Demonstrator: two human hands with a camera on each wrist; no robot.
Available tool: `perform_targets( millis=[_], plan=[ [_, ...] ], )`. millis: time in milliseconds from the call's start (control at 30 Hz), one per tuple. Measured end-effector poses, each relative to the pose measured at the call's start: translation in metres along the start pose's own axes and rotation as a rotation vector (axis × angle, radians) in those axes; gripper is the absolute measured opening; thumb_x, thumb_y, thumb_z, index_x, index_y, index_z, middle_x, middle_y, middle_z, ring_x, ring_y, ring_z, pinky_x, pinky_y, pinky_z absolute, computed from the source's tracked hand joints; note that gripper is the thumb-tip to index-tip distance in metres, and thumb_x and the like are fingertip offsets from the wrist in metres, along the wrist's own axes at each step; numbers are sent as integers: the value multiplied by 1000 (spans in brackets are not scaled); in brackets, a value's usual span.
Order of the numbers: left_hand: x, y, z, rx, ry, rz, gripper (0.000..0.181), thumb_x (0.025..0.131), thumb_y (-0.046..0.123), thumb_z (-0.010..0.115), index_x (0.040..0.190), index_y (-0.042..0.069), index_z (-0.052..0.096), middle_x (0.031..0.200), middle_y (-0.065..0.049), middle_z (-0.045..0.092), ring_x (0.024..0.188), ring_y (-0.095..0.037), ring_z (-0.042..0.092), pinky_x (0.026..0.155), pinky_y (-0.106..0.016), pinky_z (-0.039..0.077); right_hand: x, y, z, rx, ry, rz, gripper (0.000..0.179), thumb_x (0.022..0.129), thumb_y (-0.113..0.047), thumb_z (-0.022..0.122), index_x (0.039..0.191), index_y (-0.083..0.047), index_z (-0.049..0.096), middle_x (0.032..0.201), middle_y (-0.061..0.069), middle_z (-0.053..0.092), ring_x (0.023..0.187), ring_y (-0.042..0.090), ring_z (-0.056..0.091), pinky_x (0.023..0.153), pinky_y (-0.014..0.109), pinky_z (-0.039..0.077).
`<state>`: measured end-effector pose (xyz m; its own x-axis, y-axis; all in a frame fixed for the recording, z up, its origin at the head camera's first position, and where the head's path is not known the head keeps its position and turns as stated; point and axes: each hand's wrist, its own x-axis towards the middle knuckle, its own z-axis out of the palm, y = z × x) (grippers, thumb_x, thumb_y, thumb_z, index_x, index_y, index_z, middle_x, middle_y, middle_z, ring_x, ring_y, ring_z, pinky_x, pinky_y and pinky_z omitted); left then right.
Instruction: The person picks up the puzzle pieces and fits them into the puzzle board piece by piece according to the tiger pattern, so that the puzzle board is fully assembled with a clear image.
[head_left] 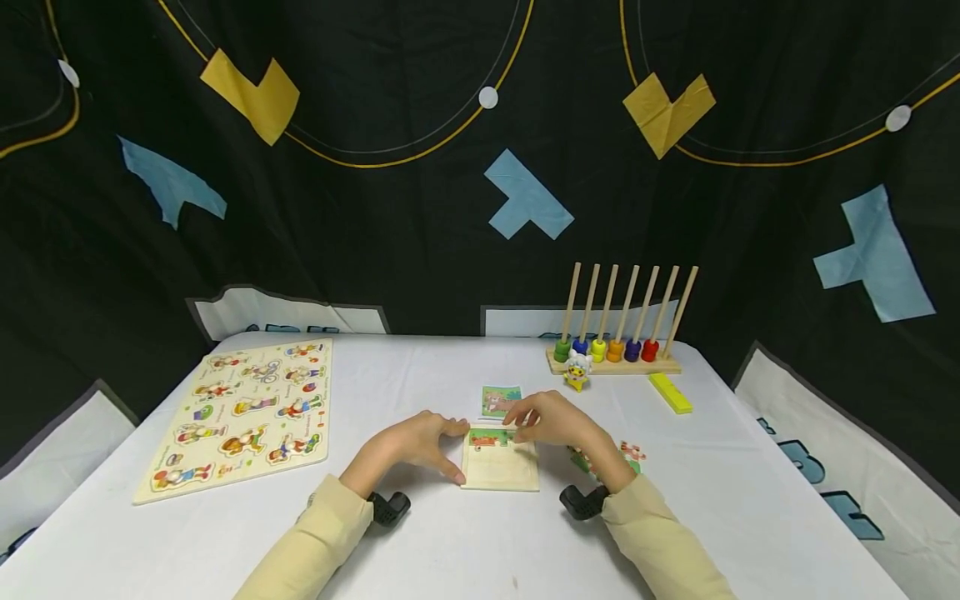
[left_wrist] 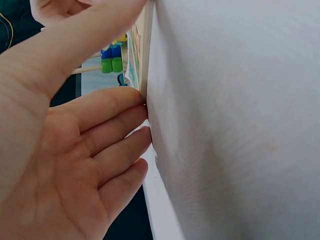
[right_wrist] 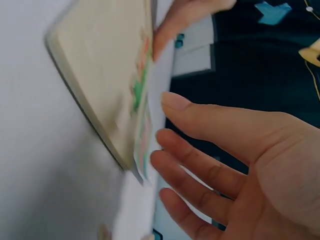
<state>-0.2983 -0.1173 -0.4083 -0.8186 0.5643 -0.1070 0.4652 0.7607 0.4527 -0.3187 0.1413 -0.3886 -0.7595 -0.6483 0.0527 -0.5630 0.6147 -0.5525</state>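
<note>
The puzzle board (head_left: 500, 472) lies on the desk (head_left: 435, 554), its left edge touched by the left hand (head_left: 422, 442) with spread fingers, while the right hand (head_left: 557, 419), fingers loosely bent, empty, is near its far right corner.

Beige slvs (head_left: 324, 527), blk wrist cams (head_left: 390, 509)

Flat, part-filled wooden board (head_left: 500, 469)

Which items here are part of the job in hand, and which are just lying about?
Part of the job:
wooden tray, touched by the left hand
jigsaw pieces in it, near the right hand
picture card behind it
loose pieces, probably

Apparently lying about:
picture board
peg rack with coloured beads
small figurine
yellow block
</note>
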Motion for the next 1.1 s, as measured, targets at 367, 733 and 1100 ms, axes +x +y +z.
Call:
perform_targets(
  millis=[367,733,1100],
  plan=[
    [-1,3,-1,-13,10,4,86,65,40,88,135,2,55,142,-10,49,135,-31,39,111,-45,31,-23,21,-35,20,-25,32,31,85,-7,72,116,-1,68,115,16,66,97,31,63,77,31,54],
    [1,2,0,-19,4,4,86,64,39,89,135,3,55,142,-11,49,135,-31,40,110,-44,33,-44,54,-47,5,-13,283,32,77,0,77,108,-5,70,105,10,67,94,27,62,79,40,54],
    [-1,1,0,-17,9,-3,87,64,40,88,135,4,55,142,-10,49,135,-30,40,110,-43,33,-45,64,-43,-53,-8,479,29,77,-20,82,96,-6,65,91,4,61,81,20,54,74,38,48]
  ],
)
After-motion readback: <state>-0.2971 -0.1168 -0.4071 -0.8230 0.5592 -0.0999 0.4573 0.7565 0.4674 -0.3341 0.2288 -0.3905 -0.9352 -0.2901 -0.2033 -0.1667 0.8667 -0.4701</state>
